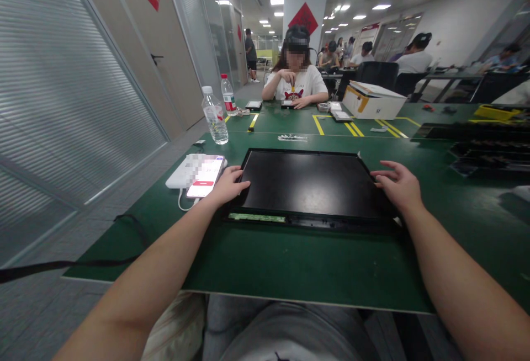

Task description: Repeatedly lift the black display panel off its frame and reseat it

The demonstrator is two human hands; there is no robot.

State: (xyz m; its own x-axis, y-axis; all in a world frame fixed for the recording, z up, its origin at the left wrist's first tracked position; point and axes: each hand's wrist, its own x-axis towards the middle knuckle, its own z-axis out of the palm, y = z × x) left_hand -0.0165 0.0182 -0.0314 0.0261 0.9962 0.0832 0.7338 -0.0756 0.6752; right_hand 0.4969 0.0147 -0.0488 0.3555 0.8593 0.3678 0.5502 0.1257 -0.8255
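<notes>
A flat black display panel (306,181) lies on the green table in front of me, its dark screen facing up. Along its near side runs a black frame strip (339,223) with a narrow green circuit board (256,218) at the left. My left hand (230,185) grips the panel's left edge, thumb over the border. At the opposite edge, my right hand (398,185) holds the border between thumb and fingers, with the index finger raised. The undersides of both grips are hidden.
Left of the panel are a lit phone (206,176) on a cable, a white box (176,179) and a water bottle (215,118). Dark frame strips (488,151) are stacked at right. Across the table (298,270) sits a person (296,74) near a white carton (375,101).
</notes>
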